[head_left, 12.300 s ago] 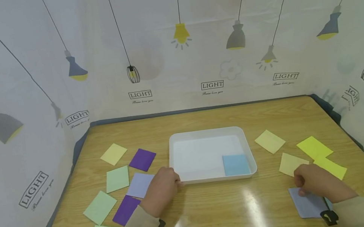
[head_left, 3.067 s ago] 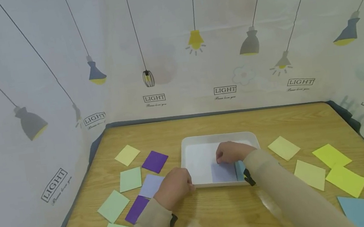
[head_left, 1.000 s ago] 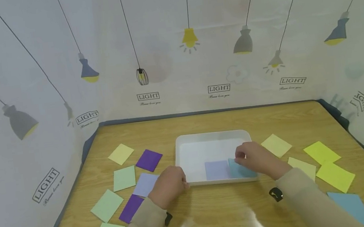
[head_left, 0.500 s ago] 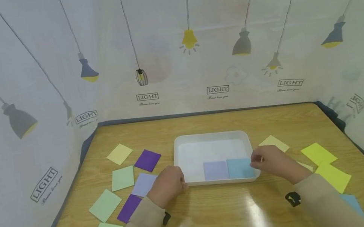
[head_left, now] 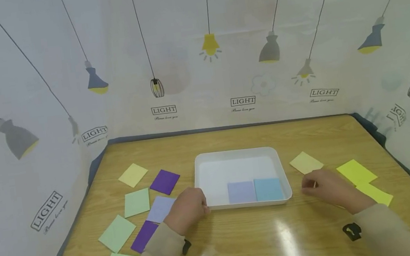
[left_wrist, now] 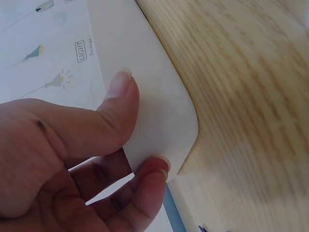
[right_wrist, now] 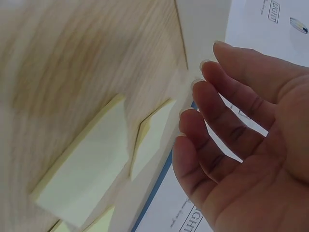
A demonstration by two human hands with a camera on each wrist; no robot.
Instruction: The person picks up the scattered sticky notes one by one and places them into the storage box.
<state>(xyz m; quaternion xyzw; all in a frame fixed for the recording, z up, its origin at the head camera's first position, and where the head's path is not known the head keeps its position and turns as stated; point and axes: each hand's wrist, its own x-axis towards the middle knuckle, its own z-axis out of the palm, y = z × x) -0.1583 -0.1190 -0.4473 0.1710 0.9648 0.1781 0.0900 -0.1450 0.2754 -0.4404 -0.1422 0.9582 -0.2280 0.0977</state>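
My left hand (head_left: 187,209) holds the front left corner of a white tray (head_left: 235,153). In the left wrist view its thumb and a fingertip lie at the tray's corner wall (left_wrist: 164,92). Inside the tray a lilac sticky note (head_left: 241,192) and a light blue sticky note (head_left: 268,189) lie side by side along the front wall, the blue one in the right corner. Right of the tray hangs my right hand (head_left: 333,191), fingers loosely bent and holding nothing. It is nearest to pale yellow sticky notes (head_left: 305,161), one of them mostly hidden beneath it.
Two bright yellow sticky notes (head_left: 357,172) lie further right. On the left are green notes (head_left: 117,233), purple notes (head_left: 164,182), another lilac note (head_left: 160,209) and a pale yellow one (head_left: 133,175). A printed cloth wall (head_left: 196,120) borders the wooden table (head_left: 249,242).
The lilac note went from the right of the table into the tray. After touching the blue note there, my right hand let go and moved right, out of the tray. My left hand stayed put.
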